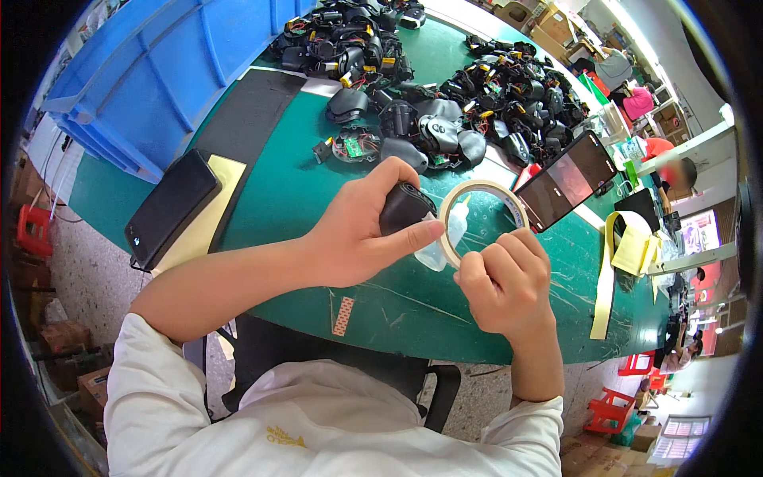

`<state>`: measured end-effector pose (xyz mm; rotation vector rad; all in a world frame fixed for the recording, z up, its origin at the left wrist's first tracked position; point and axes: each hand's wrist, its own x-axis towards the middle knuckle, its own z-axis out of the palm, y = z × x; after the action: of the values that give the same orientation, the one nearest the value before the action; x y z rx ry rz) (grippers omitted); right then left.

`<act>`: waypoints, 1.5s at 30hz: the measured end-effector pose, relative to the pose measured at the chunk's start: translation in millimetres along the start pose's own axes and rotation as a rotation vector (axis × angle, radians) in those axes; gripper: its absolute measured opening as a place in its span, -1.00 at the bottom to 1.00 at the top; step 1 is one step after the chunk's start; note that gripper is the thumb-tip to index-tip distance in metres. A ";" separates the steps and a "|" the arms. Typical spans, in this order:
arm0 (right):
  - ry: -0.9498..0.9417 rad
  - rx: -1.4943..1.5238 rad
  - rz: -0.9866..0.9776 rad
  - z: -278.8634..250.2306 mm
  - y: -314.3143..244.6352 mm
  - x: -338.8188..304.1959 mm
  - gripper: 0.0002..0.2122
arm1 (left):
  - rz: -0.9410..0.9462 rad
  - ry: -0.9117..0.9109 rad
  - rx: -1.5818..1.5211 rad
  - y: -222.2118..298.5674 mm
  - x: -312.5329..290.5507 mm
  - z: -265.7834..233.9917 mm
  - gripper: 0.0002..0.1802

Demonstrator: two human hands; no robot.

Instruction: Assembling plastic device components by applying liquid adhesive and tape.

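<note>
My left hand [350, 234] is closed round a small rounded black plastic housing [405, 208], held above the green table. Its thumb reaches to the left rim of a cream tape roll [477, 186]. The roll's right and lower side is gripped by my right hand [509, 282], with the fingers curled in. Whether a strip of tape runs between the two hands I cannot tell. Behind the roll, partly seen through its ring, lies a translucent squeeze bottle [457, 225]. Beyond my hands are loose black housings [439, 133] and an opened one with a green circuit board [354, 146].
Two heaps of black housings with wires [342, 48] [517, 95] cover the far table. A blue bin [151, 71] stands at left, near a black phone-like device [173, 208] on yellow paper [225, 179]. At right are a lit phone [568, 181] and yellow strips [608, 278]. People sit farther right.
</note>
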<state>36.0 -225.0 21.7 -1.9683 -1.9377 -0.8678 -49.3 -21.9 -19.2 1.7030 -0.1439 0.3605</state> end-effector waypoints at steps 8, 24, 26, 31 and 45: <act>-0.009 0.017 0.041 -1.5 -1.1 -1.3 -0.82 | -0.015 0.009 -0.122 -0.4 -2.4 -2.6 -0.66; 0.044 -0.079 0.049 -8.2 -3.5 1.8 -0.58 | -0.407 -0.194 -1.016 18.7 -7.7 -7.1 -0.67; 0.038 -0.076 0.057 -7.1 -6.4 3.7 -0.61 | -0.404 -0.226 -1.057 16.6 -8.9 -7.7 -0.65; 0.097 -0.014 0.032 -0.1 -15.7 9.3 -0.76 | -0.387 -0.363 -1.017 17.5 -9.7 -8.6 -0.56; 0.038 0.040 0.090 -14.4 -29.9 6.3 -0.66 | 0.088 -0.333 -0.175 14.7 -6.0 -4.1 -0.18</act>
<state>3.2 -225.3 29.9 -1.9845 -1.8162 -0.8304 -60.0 -20.9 -6.8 1.5744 -0.4821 0.1220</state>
